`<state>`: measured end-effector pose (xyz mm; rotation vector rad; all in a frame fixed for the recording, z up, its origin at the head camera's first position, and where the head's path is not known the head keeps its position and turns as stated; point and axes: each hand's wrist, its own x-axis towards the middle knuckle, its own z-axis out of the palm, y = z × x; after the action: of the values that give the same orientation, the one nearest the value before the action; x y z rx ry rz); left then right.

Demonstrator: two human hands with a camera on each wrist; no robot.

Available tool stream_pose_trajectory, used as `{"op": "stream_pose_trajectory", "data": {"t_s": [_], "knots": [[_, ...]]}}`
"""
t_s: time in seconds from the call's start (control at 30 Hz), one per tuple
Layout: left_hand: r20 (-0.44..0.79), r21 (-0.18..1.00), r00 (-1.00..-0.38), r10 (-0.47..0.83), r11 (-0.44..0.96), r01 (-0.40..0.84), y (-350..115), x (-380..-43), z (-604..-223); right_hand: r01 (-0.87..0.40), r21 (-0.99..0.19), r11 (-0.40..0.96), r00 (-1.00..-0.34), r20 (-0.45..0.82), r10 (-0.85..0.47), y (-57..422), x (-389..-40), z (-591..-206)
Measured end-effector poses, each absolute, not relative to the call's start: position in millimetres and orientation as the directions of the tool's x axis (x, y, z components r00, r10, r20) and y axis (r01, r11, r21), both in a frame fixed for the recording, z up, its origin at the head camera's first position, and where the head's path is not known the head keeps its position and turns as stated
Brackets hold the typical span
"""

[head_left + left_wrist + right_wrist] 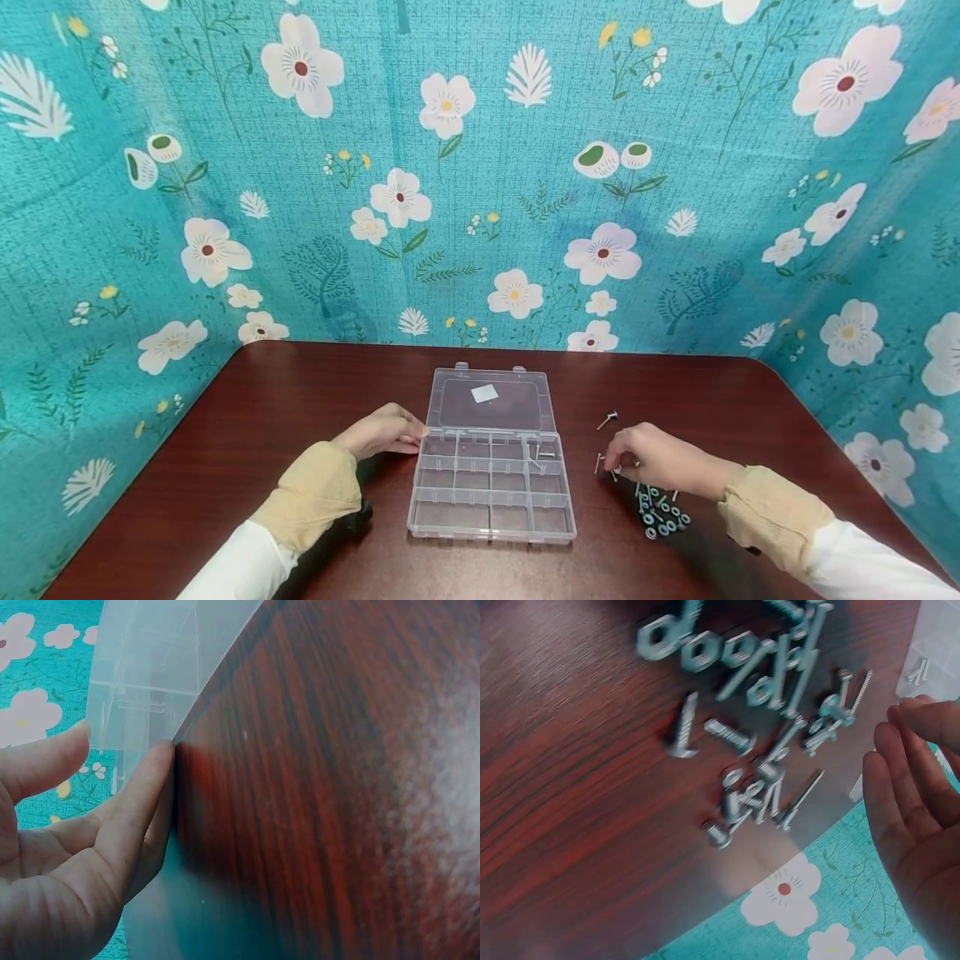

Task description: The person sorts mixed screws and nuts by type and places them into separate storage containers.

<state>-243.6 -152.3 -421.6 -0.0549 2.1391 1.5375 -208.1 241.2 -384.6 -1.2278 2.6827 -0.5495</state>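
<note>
Box [452, 515] seemingly touches left hand [382, 432].

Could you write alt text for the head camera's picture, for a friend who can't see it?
A person's left hand touches an open, clear, divided box on a brown table, while the right hand is at scattered screws and nuts. Some screws lie inside the box; teal flowered cloth hangs behind.
</note>
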Motion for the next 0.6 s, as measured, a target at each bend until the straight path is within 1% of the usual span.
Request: {"op": "stream_pose_trajectory", "data": {"t_s": [0.13,0.27,0.47,0.6], "knots": [[-0.425,0.87,-0.875,0.23,0.369,-0.326,-151,-244,-421,-0.713,-0.349,0.609,-0.652,0.01,-0.758,249,-208,-386],[-0.427,0.872,-0.875,0.228,0.36,-0.332,-151,-244,-421,-0.746,-0.308,0.591,-0.625,0.017,-0.78,256,-208,-391],[-0.431,0.874,-0.872,0.232,0.35,-0.339,-152,-245,-422,-0.75,-0.294,0.593,-0.619,-0.007,-0.785,263,-210,-399],[-0.433,0.873,-0.873,0.227,0.349,-0.342,-151,-245,-422,-0.772,-0.28,0.571,-0.596,0.005,-0.803,267,-212,-405]]}}
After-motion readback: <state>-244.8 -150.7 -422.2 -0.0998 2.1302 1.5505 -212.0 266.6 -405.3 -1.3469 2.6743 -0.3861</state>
